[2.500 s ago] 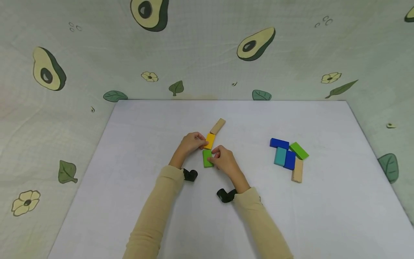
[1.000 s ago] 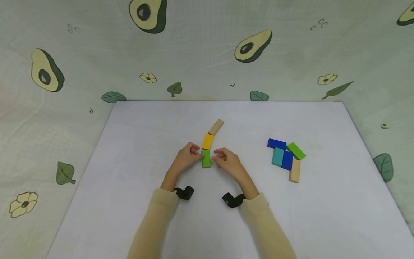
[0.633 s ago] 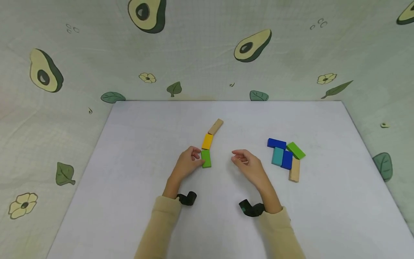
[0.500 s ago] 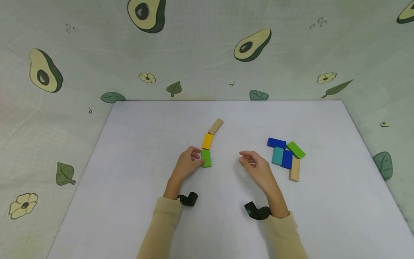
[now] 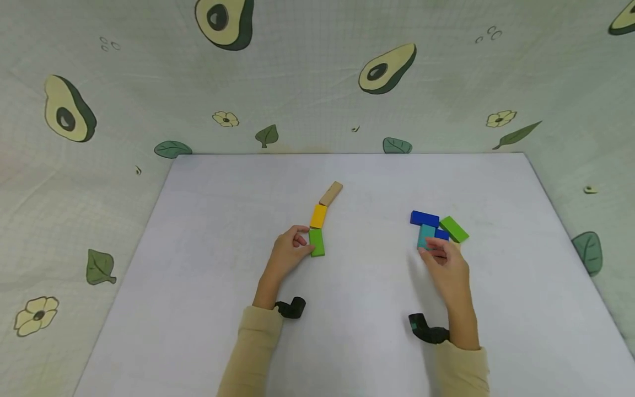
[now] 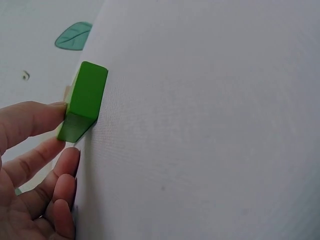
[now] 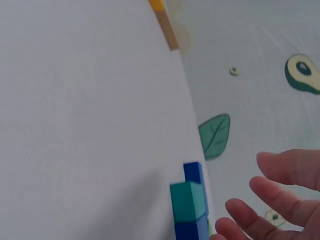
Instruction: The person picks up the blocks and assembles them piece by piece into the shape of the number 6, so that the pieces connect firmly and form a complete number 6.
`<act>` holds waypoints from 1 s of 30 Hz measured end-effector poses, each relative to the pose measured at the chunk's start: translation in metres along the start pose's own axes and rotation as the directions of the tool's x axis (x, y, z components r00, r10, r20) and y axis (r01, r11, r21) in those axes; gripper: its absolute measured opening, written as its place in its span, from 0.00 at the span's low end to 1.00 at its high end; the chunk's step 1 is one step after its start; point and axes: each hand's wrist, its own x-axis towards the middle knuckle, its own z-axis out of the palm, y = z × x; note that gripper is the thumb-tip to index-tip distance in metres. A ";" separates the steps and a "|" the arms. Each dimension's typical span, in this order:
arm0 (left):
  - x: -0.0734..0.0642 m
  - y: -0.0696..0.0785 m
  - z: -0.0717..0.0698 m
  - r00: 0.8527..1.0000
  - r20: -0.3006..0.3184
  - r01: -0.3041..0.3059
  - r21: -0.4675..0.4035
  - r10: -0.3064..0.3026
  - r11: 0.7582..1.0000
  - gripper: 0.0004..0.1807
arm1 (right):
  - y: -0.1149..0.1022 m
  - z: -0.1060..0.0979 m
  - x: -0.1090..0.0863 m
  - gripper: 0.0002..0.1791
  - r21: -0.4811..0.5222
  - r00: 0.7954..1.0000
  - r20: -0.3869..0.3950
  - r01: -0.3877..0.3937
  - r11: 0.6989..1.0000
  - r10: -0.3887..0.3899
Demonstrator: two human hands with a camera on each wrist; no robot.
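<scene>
My left hand (image 5: pixel 288 248) touches the left side of a green block (image 5: pixel 316 242) with its thumb and index finger; the other fingers are loosely bent. In the left wrist view, those two fingertips meet one edge of the green block (image 6: pixel 87 92). Beyond it, a yellow block (image 5: pixel 318 216) and a natural wood block (image 5: pixel 331 194) continue a bending line. At right, my right hand (image 5: pixel 448 267) hovers by a teal block (image 5: pixel 425 236), thumb and fingers parted and holding nothing. The right wrist view shows a gap between these fingers and the teal block (image 7: pixel 187 202).
Around the teal block lie a dark blue block (image 5: pixel 425 218) at the back, a second dark blue block (image 5: pixel 441 235) and a green block (image 5: pixel 454 229). My right hand mostly hides another wood block. A patterned cloth (image 5: pixel 307 66) surrounds the white tabletop (image 5: pixel 367 325).
My right hand has left the green block in the line and moved right to the teal block. My left hand earlier shifted from the yellow block to the green one and now stays there.
</scene>
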 end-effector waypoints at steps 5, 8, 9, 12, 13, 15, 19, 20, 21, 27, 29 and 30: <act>-0.001 0.000 -0.001 1.000 -0.002 -0.003 0.002 0.003 1.000 0.22 | 0.017 -0.012 0.001 0.24 -0.080 0.992 -0.074 -0.106 0.991 0.100; -0.001 0.000 -0.001 1.000 -0.006 -0.004 -0.004 0.004 1.000 0.22 | 0.026 -0.017 0.002 0.27 -0.113 0.983 -0.079 -0.175 0.978 0.166; -0.001 0.000 -0.001 1.000 -0.006 -0.001 -0.007 0.001 1.000 0.22 | 0.028 -0.019 0.003 0.29 -0.126 0.979 -0.076 -0.198 0.972 0.190; 0.000 -0.001 0.000 1.000 -0.008 0.000 -0.014 0.000 1.000 0.22 | 0.033 -0.023 0.004 0.34 -0.152 0.967 -0.056 -0.255 0.955 0.249; 0.000 0.000 0.000 1.000 -0.009 0.000 -0.014 0.000 1.000 0.22 | 0.034 -0.024 0.005 0.36 -0.163 0.962 -0.046 -0.272 0.948 0.268; 0.001 0.000 0.000 1.000 -0.008 0.005 -0.017 -0.005 1.000 0.22 | 0.036 -0.026 0.005 0.38 -0.180 0.955 -0.024 -0.295 0.938 0.296; 0.002 -0.001 0.001 1.000 -0.008 0.014 -0.018 -0.014 1.000 0.22 | 0.039 -0.027 0.006 0.39 -0.209 0.947 0.007 -0.313 0.926 0.322; 0.002 -0.001 0.001 1.000 -0.008 0.015 -0.017 -0.015 1.000 0.22 | 0.039 -0.027 0.007 0.39 -0.211 0.946 0.010 -0.314 0.926 0.323; 0.002 -0.001 0.002 1.000 -0.009 0.014 -0.015 -0.015 1.000 0.22 | 0.040 -0.027 0.007 0.39 -0.212 0.946 0.012 -0.315 0.925 0.325; 0.001 0.000 0.002 1.000 -0.019 0.010 -0.017 -0.011 1.000 0.21 | 0.042 -0.024 0.009 0.39 -0.206 0.940 0.002 -0.333 0.920 0.341; 0.001 0.000 0.002 1.000 -0.021 0.015 -0.017 -0.016 1.000 0.21 | 0.042 -0.024 0.009 0.39 -0.205 0.939 -0.001 -0.337 0.919 0.344; 0.001 0.000 0.002 1.000 -0.022 0.017 -0.017 -0.018 1.000 0.21 | 0.042 -0.024 0.009 0.39 -0.205 0.939 -0.002 -0.337 0.919 0.344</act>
